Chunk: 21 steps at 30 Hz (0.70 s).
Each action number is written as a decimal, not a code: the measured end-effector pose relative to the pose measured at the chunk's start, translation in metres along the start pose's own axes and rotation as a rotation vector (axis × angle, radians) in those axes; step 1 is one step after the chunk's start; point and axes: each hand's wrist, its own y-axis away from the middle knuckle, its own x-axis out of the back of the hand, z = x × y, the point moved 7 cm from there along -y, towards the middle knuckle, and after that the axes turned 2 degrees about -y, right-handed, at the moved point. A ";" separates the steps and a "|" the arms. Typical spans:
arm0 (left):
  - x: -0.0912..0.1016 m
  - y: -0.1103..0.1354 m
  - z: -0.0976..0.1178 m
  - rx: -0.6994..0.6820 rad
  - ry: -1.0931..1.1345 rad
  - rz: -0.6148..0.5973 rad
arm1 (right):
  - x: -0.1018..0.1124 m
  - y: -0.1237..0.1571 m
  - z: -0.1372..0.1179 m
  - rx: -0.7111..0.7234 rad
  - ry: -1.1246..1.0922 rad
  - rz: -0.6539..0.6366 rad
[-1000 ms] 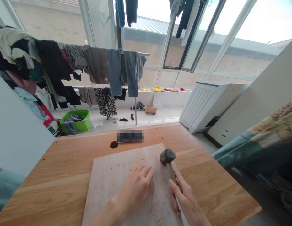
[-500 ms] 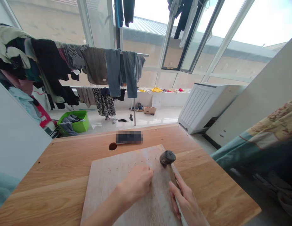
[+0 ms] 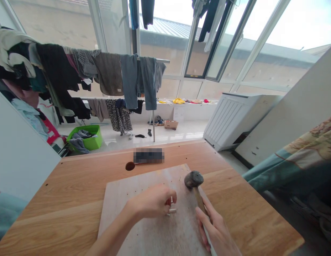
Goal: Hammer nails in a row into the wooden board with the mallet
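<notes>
My right hand (image 3: 215,227) is wrapped around the wooden handle of a hammer (image 3: 194,180). Its dark, rounded head rests on or just above the right edge of a pale wooden board (image 3: 122,213). Over the middle of that board, my left hand (image 3: 155,201) is curled, thumb and forefinger bent together. A small pale rod (image 3: 172,201) shows between its fingers, and similar short rods (image 3: 172,211) are just below it, lying on the board or held low; I cannot tell which. A row of small dark holes or nail points (image 3: 135,191) runs across the board, partly hidden by my left hand.
The board lies on a wooden table (image 3: 240,199) with a round hole (image 3: 130,166) near its far edge. A blurred-out dark rectangular object (image 3: 148,155) lies beside the hole. Beyond are a clothes rack (image 3: 155,121), a green basket (image 3: 92,142) and a white cabinet-like unit (image 3: 224,117).
My left hand has loosened from a closed fist and shifted slightly, and small pale rods now show beneath its fingers. The hammer stays in my right hand. The view has moved slightly.
</notes>
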 end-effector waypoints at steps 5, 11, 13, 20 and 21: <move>0.013 -0.004 -0.006 -0.018 0.084 0.223 | -0.001 0.001 0.000 -0.045 -0.020 -0.021; 0.020 -0.018 -0.026 -0.016 -0.026 0.487 | 0.000 0.000 -0.003 -0.011 -0.004 -0.024; 0.016 -0.022 -0.028 -0.008 -0.111 0.507 | 0.000 0.000 -0.003 -0.001 -0.004 -0.018; 0.004 -0.025 -0.014 -0.040 -0.363 0.444 | -0.001 0.000 -0.005 -0.017 -0.032 -0.007; 0.004 -0.024 -0.011 -0.043 -0.406 0.435 | -0.002 0.001 -0.006 -0.019 -0.036 -0.008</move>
